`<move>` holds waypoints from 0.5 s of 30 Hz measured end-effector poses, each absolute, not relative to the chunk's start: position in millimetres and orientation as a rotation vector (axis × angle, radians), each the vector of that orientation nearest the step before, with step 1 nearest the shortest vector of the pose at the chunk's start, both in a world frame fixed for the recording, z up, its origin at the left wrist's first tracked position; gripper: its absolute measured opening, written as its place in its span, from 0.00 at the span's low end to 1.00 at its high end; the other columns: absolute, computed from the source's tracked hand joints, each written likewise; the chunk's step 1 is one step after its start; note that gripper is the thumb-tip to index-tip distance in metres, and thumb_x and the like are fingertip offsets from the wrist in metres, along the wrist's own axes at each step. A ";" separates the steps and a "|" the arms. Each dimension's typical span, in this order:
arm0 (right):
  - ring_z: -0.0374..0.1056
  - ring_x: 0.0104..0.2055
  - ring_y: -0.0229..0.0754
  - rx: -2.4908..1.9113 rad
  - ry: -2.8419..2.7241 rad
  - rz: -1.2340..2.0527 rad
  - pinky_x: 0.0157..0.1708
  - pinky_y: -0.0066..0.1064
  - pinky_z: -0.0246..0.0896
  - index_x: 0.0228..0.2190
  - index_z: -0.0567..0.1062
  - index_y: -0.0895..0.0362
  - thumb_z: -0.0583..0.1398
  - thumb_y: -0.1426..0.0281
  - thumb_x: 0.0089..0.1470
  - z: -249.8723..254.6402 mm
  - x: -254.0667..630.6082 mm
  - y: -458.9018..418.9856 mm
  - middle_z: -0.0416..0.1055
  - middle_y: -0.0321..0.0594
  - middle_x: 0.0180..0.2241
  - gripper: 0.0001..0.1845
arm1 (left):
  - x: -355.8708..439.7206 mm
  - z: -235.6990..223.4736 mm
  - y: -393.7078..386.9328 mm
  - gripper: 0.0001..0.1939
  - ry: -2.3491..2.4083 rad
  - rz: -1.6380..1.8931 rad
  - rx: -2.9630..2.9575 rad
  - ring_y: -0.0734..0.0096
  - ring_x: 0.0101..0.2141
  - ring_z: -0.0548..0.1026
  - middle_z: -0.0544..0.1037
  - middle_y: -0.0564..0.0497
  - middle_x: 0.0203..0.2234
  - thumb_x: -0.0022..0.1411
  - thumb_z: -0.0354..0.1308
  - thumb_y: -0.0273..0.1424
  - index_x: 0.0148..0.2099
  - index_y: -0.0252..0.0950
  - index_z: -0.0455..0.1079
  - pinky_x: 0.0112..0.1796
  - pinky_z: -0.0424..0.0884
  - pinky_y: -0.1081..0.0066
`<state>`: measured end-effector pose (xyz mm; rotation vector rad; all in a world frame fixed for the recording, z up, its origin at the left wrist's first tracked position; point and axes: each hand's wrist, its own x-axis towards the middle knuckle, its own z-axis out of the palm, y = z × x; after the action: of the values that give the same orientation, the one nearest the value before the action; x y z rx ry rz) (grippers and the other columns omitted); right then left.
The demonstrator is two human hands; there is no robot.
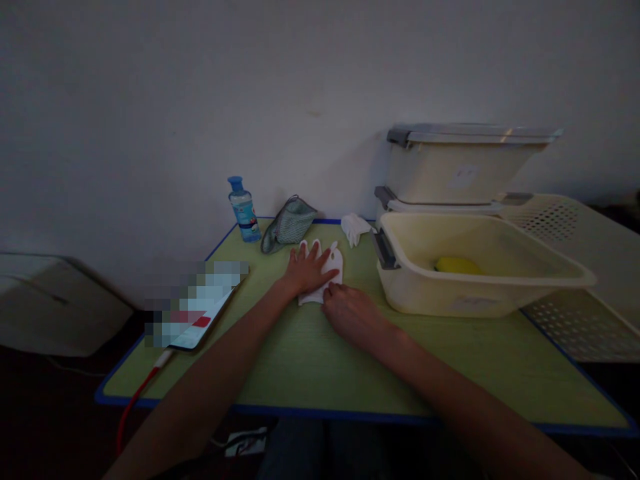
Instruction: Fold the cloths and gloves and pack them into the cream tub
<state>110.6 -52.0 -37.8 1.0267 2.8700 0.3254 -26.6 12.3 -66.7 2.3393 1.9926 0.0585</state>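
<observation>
A white glove (311, 297) lies flat on the green table, its fingers pointing toward the wall. My left hand (306, 272) is spread palm-down on top of it, fingers apart, covering much of its middle. At the glove's lower right edge, my right hand (353, 308) has its fingers curled in and pressed to the fabric; the fingertips are partly hidden. Beyond the glove, toward the wall, is a crumpled white cloth item (354, 229). A grey-green mesh pouch (295, 223) sits just past my left fingertips.
A cream bin (450, 297) with something yellow (457, 265) inside stands at right, before a stacked lidded box (450, 170). A white perforated basket (590, 267) is farther right. At left are a blue bottle (245, 217) and a propped phone (210, 303) with a red cable (135, 397).
</observation>
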 end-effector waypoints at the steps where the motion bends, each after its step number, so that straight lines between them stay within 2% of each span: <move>1: 0.71 0.40 0.46 1.021 2.872 0.329 0.39 0.34 0.67 0.39 0.75 0.67 0.50 0.82 0.54 -37.4 110.7 -52.4 0.74 0.53 0.38 0.15 | -26.3 -65.6 12.6 0.37 1.986 0.016 2.338 0.38 0.62 0.38 0.40 0.41 0.65 0.61 0.36 0.53 0.66 0.39 0.41 0.55 0.42 0.41; 4: 0.70 0.40 0.47 1.009 2.878 0.337 0.38 0.34 0.67 0.39 0.74 0.69 0.50 0.83 0.53 -36.2 111.1 -54.0 0.73 0.55 0.39 0.16 | -25.5 -59.5 16.4 0.38 1.970 -0.116 2.327 0.39 0.62 0.39 0.39 0.40 0.65 0.61 0.36 0.53 0.67 0.37 0.38 0.55 0.39 0.39; 9: 0.70 0.43 0.49 0.997 2.880 0.332 0.37 0.34 0.68 0.40 0.74 0.69 0.49 0.82 0.54 -34.6 112.1 -56.2 0.71 0.60 0.43 0.16 | -20.5 -28.2 41.6 0.42 1.940 -0.240 2.362 0.40 0.61 0.48 0.48 0.34 0.63 0.60 0.41 0.52 0.66 0.30 0.37 0.54 0.40 0.36; 12: 0.70 0.43 0.49 0.992 2.882 0.322 0.37 0.35 0.67 0.39 0.75 0.69 0.50 0.82 0.54 -35.4 111.6 -56.5 0.71 0.61 0.43 0.16 | -9.4 -8.5 66.8 0.39 1.867 -0.175 2.543 0.44 0.62 0.45 0.44 0.34 0.64 0.62 0.42 0.48 0.66 0.31 0.37 0.56 0.44 0.42; 15: 0.70 0.44 0.50 0.993 2.876 0.317 0.36 0.35 0.67 0.41 0.74 0.71 0.49 0.81 0.55 -37.6 110.3 -55.4 0.71 0.62 0.43 0.16 | 8.5 -8.5 91.5 0.35 1.723 -0.055 2.694 0.49 0.63 0.42 0.40 0.36 0.64 0.64 0.42 0.41 0.66 0.30 0.36 0.57 0.46 0.48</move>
<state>110.3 -55.4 -37.6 0.9926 2.8764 0.3165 8.5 91.5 -8.5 2.6938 1.7229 -0.0546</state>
